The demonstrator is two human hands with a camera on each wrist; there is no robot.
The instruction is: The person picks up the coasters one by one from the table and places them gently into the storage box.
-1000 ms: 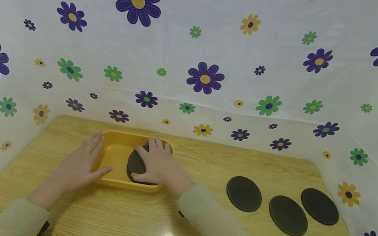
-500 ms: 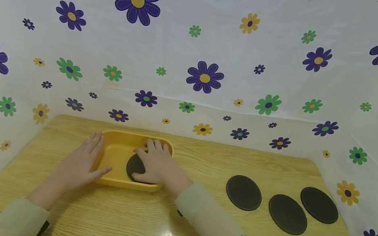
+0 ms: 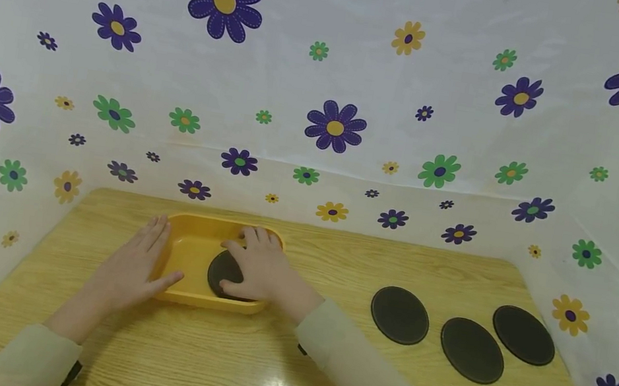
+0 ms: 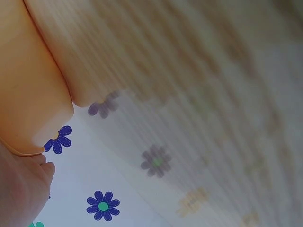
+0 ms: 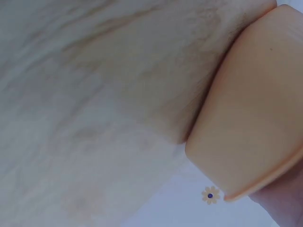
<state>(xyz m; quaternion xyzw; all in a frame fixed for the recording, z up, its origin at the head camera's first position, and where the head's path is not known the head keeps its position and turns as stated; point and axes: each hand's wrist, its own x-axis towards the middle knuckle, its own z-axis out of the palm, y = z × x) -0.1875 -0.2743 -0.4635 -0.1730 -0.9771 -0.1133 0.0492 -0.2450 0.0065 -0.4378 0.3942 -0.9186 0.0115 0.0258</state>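
Observation:
Against the left end of a yellow tray [image 3: 191, 300], my left hand [image 3: 131, 263] rests with straight fingers along its side and the thumb over the front rim. My right hand [image 3: 259, 269] is inside the tray's right half, fingers spread over a black round coaster [image 3: 221, 271] that lies low in it. The thumb overlaps the coaster's near part, while the other fingertips reach past its far edge toward the back wall. The palm hides the coaster's right side. In the right wrist view, the tray's outer wall [image 5: 246, 99] shows, with a bit of hand [image 5: 284, 198] below.
On the wooden table [image 3: 313, 367] to the right lie three more black coasters: a nearer left one [image 3: 400, 315], a front one [image 3: 472, 351] and a far right one [image 3: 524, 335]. A white flowered cloth [image 3: 362, 81] walls off the back and sides.
The coaster under my right hand has sunk lower into the tray and lies flatter. My right hand has shifted slightly right. The left hand and the tray stay put.

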